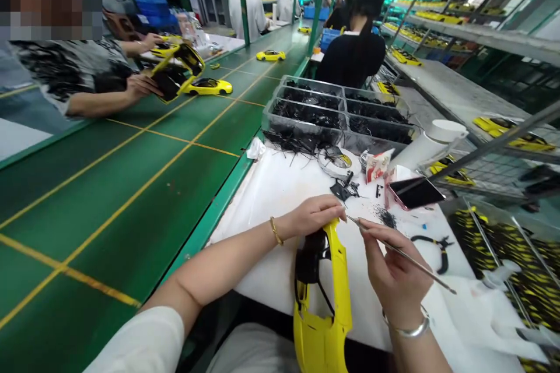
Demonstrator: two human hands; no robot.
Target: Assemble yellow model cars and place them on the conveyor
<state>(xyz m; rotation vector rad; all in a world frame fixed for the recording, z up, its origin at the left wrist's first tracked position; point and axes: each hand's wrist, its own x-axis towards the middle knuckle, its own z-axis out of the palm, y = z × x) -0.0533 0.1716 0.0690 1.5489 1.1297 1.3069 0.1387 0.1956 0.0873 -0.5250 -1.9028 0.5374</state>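
Holding a yellow car shell (321, 309) in the left hand (308, 215), closing firmly around its upper end, with the rest of the shell angling down toward the near edge of the bench. Pinching a steel pick (405, 253) tightly in the right hand (396, 282), its tip reaching across to the top of the shell, just beside the left hand. Lying just past the right hand, black pliers (435, 250). Scattering beyond the grip, black specks (387, 218), near a phone (415, 192) resting farther out. Sitting ahead of the left hand, a tape roll (336, 163), with a heap of black parts (297, 140) beside it and a compartmented plastic tray (341, 111) behind. Filling the area right of the grip, a crate of yellow-and-black pieces (503, 256). Running left of the grip, a green conveyor belt (131, 186), with a co-worker's hand (142, 86) across it, holding another yellow shell (177, 70).
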